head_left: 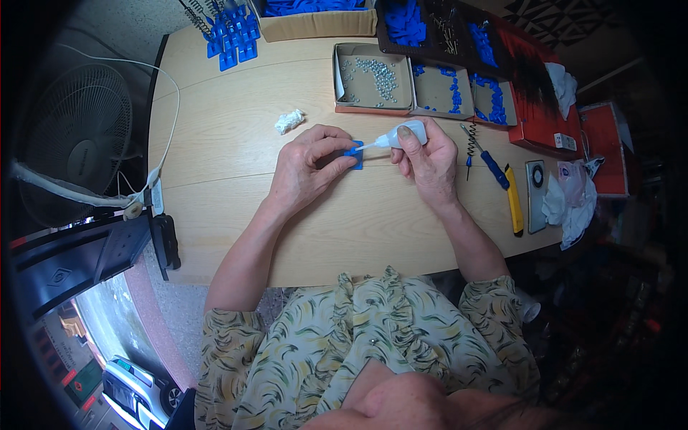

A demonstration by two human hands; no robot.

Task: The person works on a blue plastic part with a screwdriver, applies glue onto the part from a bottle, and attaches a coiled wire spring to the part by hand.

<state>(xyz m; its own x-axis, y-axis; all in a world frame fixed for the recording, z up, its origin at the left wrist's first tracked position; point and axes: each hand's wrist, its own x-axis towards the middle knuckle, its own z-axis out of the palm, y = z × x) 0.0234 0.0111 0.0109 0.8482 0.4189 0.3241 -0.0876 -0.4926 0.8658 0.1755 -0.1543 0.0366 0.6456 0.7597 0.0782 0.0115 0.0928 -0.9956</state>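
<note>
My left hand (315, 163) pinches a small blue plastic part (357, 156) between thumb and fingers, just above or on the wooden table. My fingers cover much of its left side. In my right hand (430, 161) is a white squeeze bottle (408, 135) with a thin nozzle, tilted to the left. The nozzle tip meets or nearly meets the top of the blue part; whether liquid comes out is too small to tell. A crumpled white tissue (289, 121) lies beyond my left hand.
Open boxes at the back hold small shiny metal pieces (376, 77) and blue parts (490, 100). To the right lie a screwdriver (494, 169), a yellow utility knife (514, 201) and a phone (535, 195). Blue pieces with springs (233, 39) stand far left, near a fan (82, 143).
</note>
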